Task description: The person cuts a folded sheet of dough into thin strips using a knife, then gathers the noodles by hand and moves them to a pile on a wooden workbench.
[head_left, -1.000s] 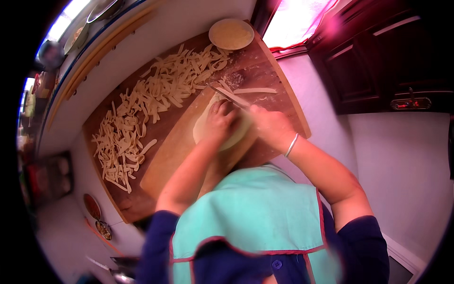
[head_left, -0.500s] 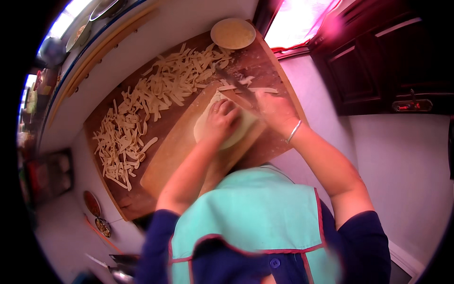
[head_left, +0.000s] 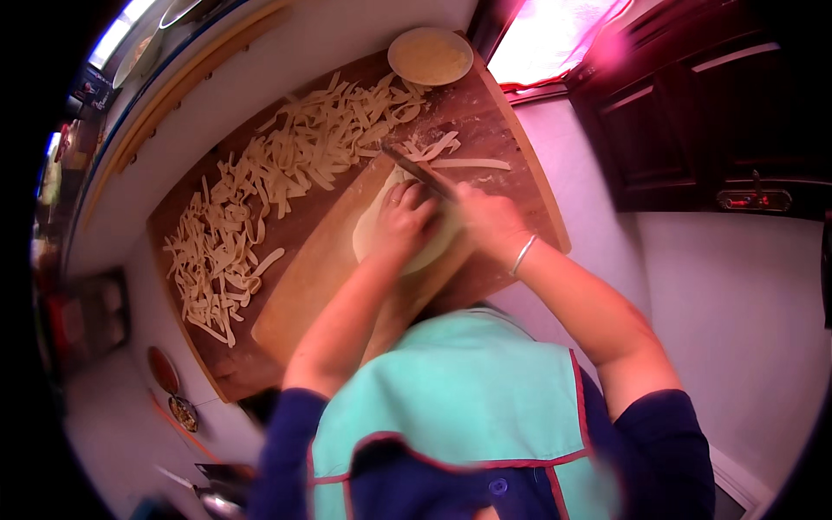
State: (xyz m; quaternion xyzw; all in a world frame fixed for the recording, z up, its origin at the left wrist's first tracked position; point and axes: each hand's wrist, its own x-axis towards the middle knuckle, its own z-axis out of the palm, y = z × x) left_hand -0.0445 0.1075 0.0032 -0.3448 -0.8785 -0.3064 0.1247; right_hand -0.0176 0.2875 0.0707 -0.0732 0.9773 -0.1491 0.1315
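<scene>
A pale sheet of dough lies on a wooden cutting board. My left hand rests on the dough with its fingers curled, holding it down. In my right hand is the handle of a knife, its dark blade slanting across the dough's far end, just ahead of my left fingers. The right hand is somewhat blurred and hides part of the dough. A few cut strips lie beyond the blade. Many more noodles are heaped along the board's left and far side.
The board sits on a dark wooden table with a raised edge. At its far corner stands a bowl of pale yellow, flour-like contents. A wall shelf runs along the left. A dark cabinet door stands at the right.
The knife and my right hand have shifted left, toward my left hand. The strips beyond the blade have spread out a little. My left hand stays on the dough.
</scene>
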